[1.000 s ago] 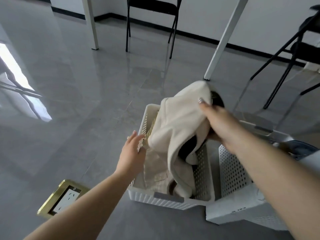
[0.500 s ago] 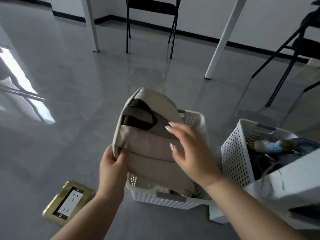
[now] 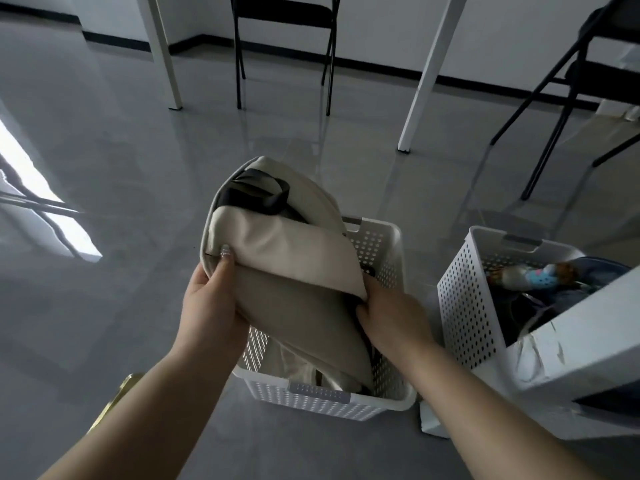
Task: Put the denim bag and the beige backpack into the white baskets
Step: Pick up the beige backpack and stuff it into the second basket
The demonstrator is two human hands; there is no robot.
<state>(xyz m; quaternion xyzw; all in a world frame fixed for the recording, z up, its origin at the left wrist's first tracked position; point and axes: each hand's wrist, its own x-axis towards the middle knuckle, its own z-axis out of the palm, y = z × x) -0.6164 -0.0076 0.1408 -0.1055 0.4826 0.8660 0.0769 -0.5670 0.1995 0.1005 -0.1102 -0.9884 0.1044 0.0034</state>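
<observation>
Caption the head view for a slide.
Both hands, left hand and right hand, grip the beige backpack, partly inside a white basket.

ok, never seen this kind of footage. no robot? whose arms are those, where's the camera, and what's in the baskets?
No robot here: a person wears one wide-angle camera on the head, looking forward and down, so the arms are the wearer's own. The left hand and the right hand each grip a side of the beige backpack, which stands partly inside the nearer white basket, its top well above the rim. A second white basket on the right holds dark blue fabric that looks like the denim bag, with a small colourful charm on top. Both baskets stand on a glossy grey floor; chair and table legs are behind.
</observation>
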